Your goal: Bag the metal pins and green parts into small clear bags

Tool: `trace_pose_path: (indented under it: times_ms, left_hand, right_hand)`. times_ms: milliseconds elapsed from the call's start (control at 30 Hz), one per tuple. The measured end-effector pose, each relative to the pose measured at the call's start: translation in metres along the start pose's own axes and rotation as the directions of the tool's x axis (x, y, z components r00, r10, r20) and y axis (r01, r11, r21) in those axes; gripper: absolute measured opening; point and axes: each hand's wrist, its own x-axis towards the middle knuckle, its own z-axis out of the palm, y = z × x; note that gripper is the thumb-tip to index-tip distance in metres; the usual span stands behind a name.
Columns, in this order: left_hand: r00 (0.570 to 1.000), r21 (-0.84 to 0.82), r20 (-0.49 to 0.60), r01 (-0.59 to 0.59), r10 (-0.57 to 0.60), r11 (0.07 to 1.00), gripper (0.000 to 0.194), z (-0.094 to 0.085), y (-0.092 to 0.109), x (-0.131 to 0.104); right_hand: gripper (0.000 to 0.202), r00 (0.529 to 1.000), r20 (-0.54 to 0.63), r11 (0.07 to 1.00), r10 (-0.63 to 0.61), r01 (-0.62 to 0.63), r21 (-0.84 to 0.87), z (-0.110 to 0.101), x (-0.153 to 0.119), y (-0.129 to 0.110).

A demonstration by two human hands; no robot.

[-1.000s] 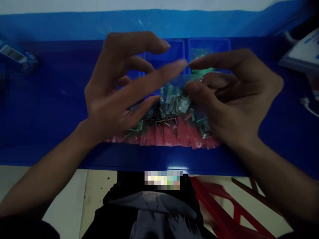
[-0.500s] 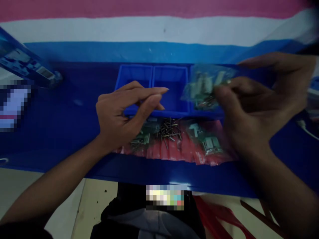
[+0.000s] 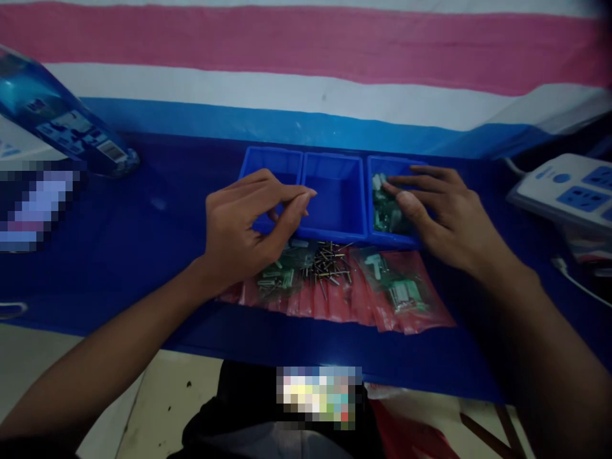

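My left hand (image 3: 253, 229) hovers over the left and middle blue bins, thumb and fingertips pinched together; whatever they hold, if anything, is too small to make out. My right hand (image 3: 444, 210) is over the right blue bin (image 3: 367, 204), fingers apart. Its index fingertip is at the edge of a clear plastic bag of small pale parts (image 3: 385, 207) lying inside that bin. Below the bins, a pile of screws (image 3: 329, 262) rests on red plastic packaging (image 3: 344, 306). Parts bags lie on either side of it: a right one (image 3: 404, 293) and a left one (image 3: 277, 277), partly behind my left hand.
The middle blue bin (image 3: 335, 201) stands beside the left blue bin (image 3: 275, 156). A blue bottle (image 3: 81, 124) leans at the left of the blue table (image 3: 157, 255). On the right are a white power strip (image 3: 564, 185) and a white cable (image 3: 581, 284).
My right hand has lowered the parts bag into the right bin, and its fingers have opened off it. My left hand stays pinched in nearly the same place. The view has tilted up slightly.
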Motion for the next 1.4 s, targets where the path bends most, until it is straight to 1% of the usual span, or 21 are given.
trace_pose_path:
  times_ms: [33, 100, 167, 200, 267, 333, 400, 500, 567, 700, 767, 833, 867, 933, 1000, 1033, 1100, 1200, 1300, 1367, 1400]
  left_hand:
    - [1.0, 0.012, -0.001, -0.01, 0.01, 1.0, 0.012, 0.0, -0.002, 0.0]
    - [1.0, 0.05, 0.003, -0.018, 0.018, 0.999, 0.011, -0.001, -0.007, 0.0]
    - [1.0, 0.107, 0.02, -0.01, 0.008, 0.994, 0.012, -0.001, -0.012, 0.0]
    - [0.999, 0.135, 0.032, 0.0, -0.004, 0.991, 0.012, -0.001, -0.015, 0.0]
    - [0.998, 0.173, 0.063, -0.01, -0.001, 0.985, 0.011, 0.0, -0.021, -0.001]
    - [0.992, 0.177, 0.125, -0.044, 0.022, 0.983, 0.01, 0.001, -0.026, -0.003]
    - [0.968, 0.162, 0.235, -0.126, 0.086, 0.979, 0.009, 0.002, -0.031, -0.006]
    - [0.902, 0.123, 0.381, -0.27, 0.206, 0.955, 0.009, 0.002, -0.036, -0.008]
    - [0.87, 0.104, 0.417, -0.334, 0.264, 0.937, 0.011, 0.0, -0.038, -0.008]
    - [0.847, 0.076, 0.449, -0.352, 0.283, 0.933, 0.016, -0.006, -0.04, -0.005]
    - [0.834, 0.066, 0.476, -0.352, 0.281, 0.934, 0.018, -0.01, -0.039, -0.004]
    - [0.829, 0.085, 0.493, -0.348, 0.264, 0.933, 0.026, -0.012, -0.037, -0.003]
    - [0.832, 0.101, 0.492, -0.347, 0.256, 0.932, 0.033, -0.013, -0.036, -0.003]
    - [0.853, 0.126, 0.463, -0.33, 0.239, 0.935, 0.053, -0.013, -0.031, -0.002]
    - [0.875, 0.126, 0.414, -0.328, 0.251, 0.936, 0.065, -0.012, -0.026, -0.001]
    - [0.884, 0.123, 0.381, -0.338, 0.27, 0.933, 0.066, -0.011, -0.024, -0.001]
    - [0.892, 0.124, 0.309, -0.38, 0.328, 0.917, 0.054, -0.01, -0.019, 0.0]
    - [0.898, 0.089, 0.235, -0.401, 0.372, 0.912, 0.027, -0.007, -0.012, -0.003]
    - [0.944, -0.001, 0.174, -0.285, 0.281, 0.959, 0.019, -0.003, -0.003, -0.006]
    - [0.96, -0.054, 0.142, -0.236, 0.242, 0.97, 0.017, -0.001, 0.003, -0.007]
    - [0.962, -0.064, 0.133, -0.231, 0.238, 0.971, 0.015, 0.0, 0.005, -0.008]
  right_hand:
    - [0.036, 0.999, -0.003, 0.999, -0.036, 0.036, -0.026, -0.001, -0.001, -0.004]
    - [0.034, 0.984, -0.104, 0.987, -0.146, 0.137, -0.086, -0.004, -0.003, -0.017]
    - [0.034, 0.93, -0.202, 0.952, -0.306, 0.294, -0.088, -0.003, -0.006, -0.039]
    - [0.032, 0.906, -0.179, 0.923, -0.384, 0.384, -0.037, -0.001, -0.008, -0.051]
    - [0.029, 0.834, -0.12, 0.831, -0.539, 0.55, 0.091, 0.008, -0.014, -0.076]
    - [0.037, 0.784, 0.022, 0.778, -0.62, 0.61, 0.153, 0.02, -0.019, -0.095]
    - [0.036, 0.768, 0.088, 0.772, -0.634, 0.622, 0.13, 0.029, -0.023, -0.104]
    - [0.034, 0.774, 0.042, 0.774, -0.632, 0.626, 0.095, 0.035, -0.026, -0.103]
    - [0.034, 0.784, -0.013, 0.779, -0.62, 0.618, 0.101, 0.033, -0.025, -0.1]
    - [0.03, 0.81, -0.195, 0.805, -0.553, 0.58, 0.127, 0.022, -0.024, -0.098]
    - [0.029, 0.867, -0.242, 0.86, -0.436, 0.48, 0.172, 0.015, -0.024, -0.1]
    - [0.029, 0.926, -0.278, 0.909, -0.257, 0.329, 0.257, 0.011, -0.023, -0.101]
    - [0.031, 0.935, -0.314, 0.909, -0.164, 0.267, 0.321, 0.011, -0.022, -0.101]
    - [0.036, 0.922, -0.387, 0.861, -0.005, 0.201, 0.468, 0.012, -0.02, -0.1]
    - [0.042, 0.92, -0.382, 0.791, 0.083, 0.172, 0.587, 0.015, -0.019, -0.099]
    - [0.045, 0.93, -0.353, 0.759, 0.104, 0.155, 0.632, 0.016, -0.019, -0.098]
    - [0.048, 0.951, -0.287, 0.72, 0.117, 0.117, 0.684, 0.018, -0.018, -0.097]
    - [0.044, 0.96, -0.27, 0.709, 0.069, 0.143, 0.69, 0.019, -0.018, -0.097]
    - [0.041, 0.975, -0.223, 0.758, 0.008, 0.139, 0.637, 0.022, -0.019, -0.096]
    - [0.034, 0.976, -0.214, 0.794, 0.025, 0.111, 0.598, 0.024, -0.021, -0.096]
    - [0.028, 0.973, -0.226, 0.788, 0.049, 0.102, 0.607, 0.025, -0.021, -0.096]
